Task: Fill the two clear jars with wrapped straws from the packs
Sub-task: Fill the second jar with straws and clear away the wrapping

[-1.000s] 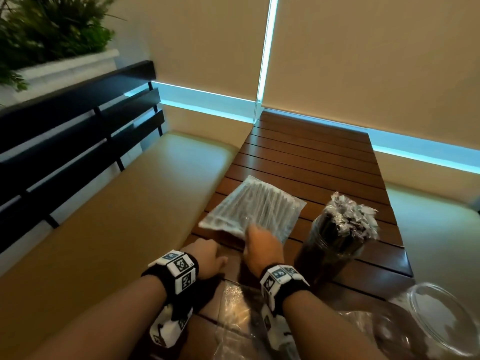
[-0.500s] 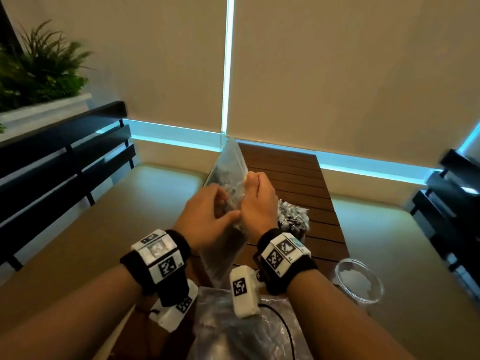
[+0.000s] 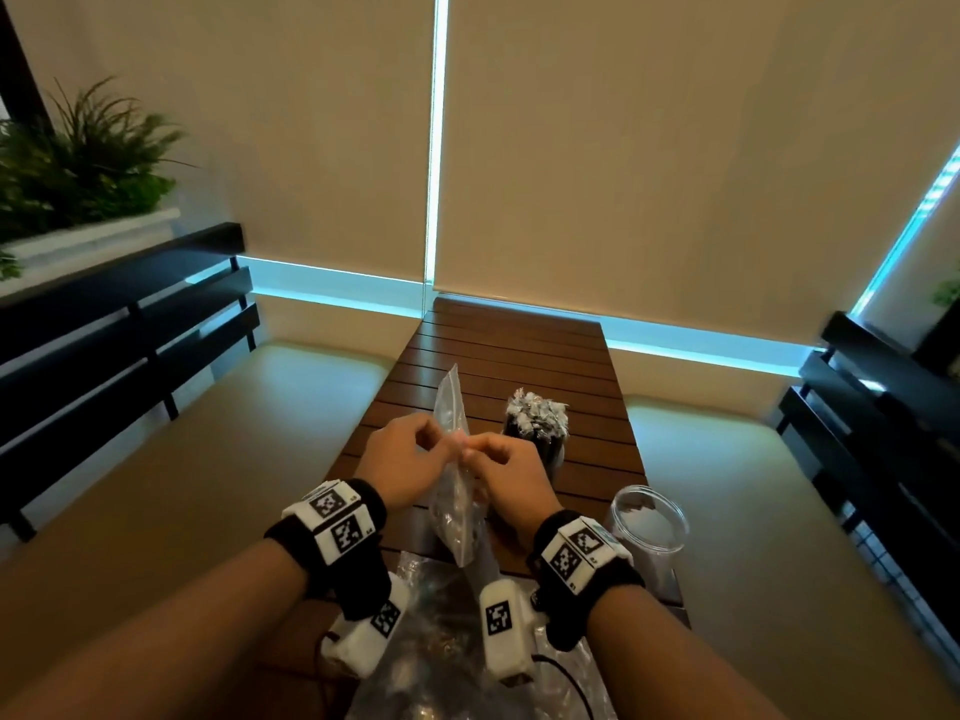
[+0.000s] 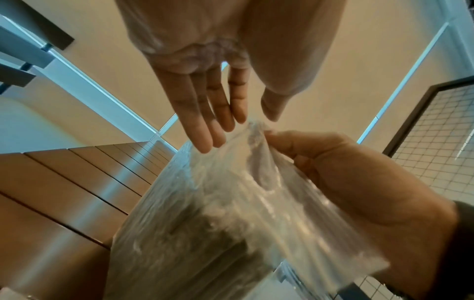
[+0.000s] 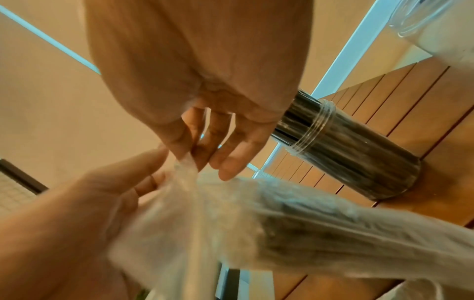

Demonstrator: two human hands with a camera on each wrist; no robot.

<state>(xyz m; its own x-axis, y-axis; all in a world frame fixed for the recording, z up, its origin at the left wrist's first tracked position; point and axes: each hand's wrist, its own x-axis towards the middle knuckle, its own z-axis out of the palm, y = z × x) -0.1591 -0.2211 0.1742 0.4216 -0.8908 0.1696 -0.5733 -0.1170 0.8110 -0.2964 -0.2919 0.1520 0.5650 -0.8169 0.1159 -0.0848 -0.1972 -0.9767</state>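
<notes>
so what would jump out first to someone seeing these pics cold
Both hands, left hand and right hand, meet at centre, pinching the top edge of a clear plastic pack of dark wrapped straws held upright over the brown slatted table. Behind them stands a clear jar packed with straws; an empty clear jar sits to the right.

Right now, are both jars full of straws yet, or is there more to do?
Not yet. One jar already stands packed with wrapped straws. The left hand and right hand pinch the top of a straw pack held above the table, seemingly pulling it open. The other jar looks empty, so it needs filling.
</notes>
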